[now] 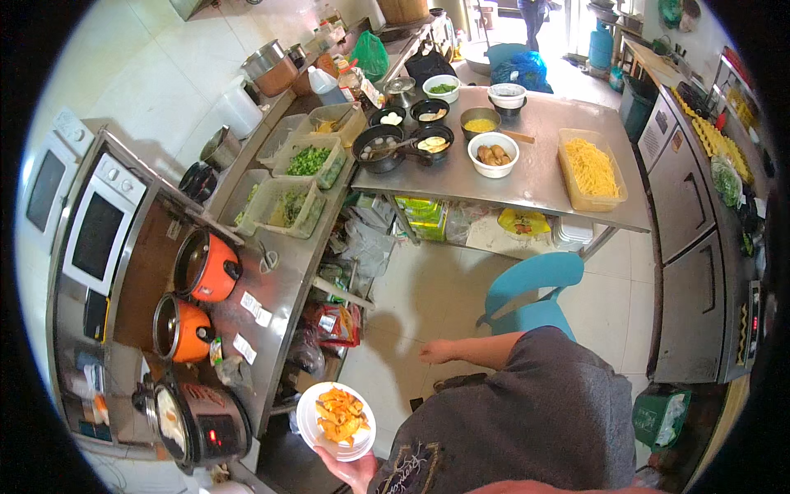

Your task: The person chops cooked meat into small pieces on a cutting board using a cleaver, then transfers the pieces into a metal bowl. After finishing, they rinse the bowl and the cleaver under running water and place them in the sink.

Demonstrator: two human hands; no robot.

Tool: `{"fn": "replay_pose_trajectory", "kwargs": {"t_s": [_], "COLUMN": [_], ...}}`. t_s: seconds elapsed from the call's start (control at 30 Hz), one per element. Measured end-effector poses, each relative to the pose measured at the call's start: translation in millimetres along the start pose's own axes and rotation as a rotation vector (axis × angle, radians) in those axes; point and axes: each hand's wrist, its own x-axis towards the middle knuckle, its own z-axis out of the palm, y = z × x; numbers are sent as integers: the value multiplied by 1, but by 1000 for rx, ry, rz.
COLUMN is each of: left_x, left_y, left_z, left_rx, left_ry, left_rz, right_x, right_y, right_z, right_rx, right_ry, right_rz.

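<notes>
In my left hand (350,472), at the lower left of the head view, is a round white dish (303,417). It holds orange, sauced pieces of food (340,415) and is held just off the steel counter's edge. My right hand (437,351) hangs over the tiled floor with its fingers curled and nothing seen in it. On the counter (281,302) beside the dish stand a multicooker (213,426) with a lit display and two orange rice cookers (216,268) (185,330). Printed slips (256,307) and scissors (268,258) lie near them.
Plastic tubs of chopped greens (308,159) line the counter's far end. A steel table (537,179) bears bowls, black pans (378,151) and a tub of noodles (590,168). A blue chair (534,287) stands before it. Refrigerator doors (685,191) flank the right; a person (533,25) stands by the doorway.
</notes>
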Motion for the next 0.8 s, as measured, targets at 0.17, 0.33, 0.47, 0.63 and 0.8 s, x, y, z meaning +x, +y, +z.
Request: {"fn": "replay_pose_trajectory", "kwargs": {"t_s": [0.17, 0.33, 0.47, 0.63, 0.8], "left_x": [77, 159, 253, 361, 422], "left_y": [42, 59, 87, 122, 139], "left_z": [-24, -52, -48, -22, 7], "left_rx": [103, -55, -72, -99, -64], "left_ry": [151, 171, 111, 118, 225], "left_rz": [-70, 19, 7, 68, 127], "right_x": [73, 129, 194, 304, 402], "right_y": [-106, -181, -253, -334, -372], "right_z": [-46, -89, -129, -163, -175], "right_rx": [6, -127, -66, -132, -226], "right_ry": [0, 86, 300, 325, 323], "right_rz": [-74, -228, -266, -275, -169]}}
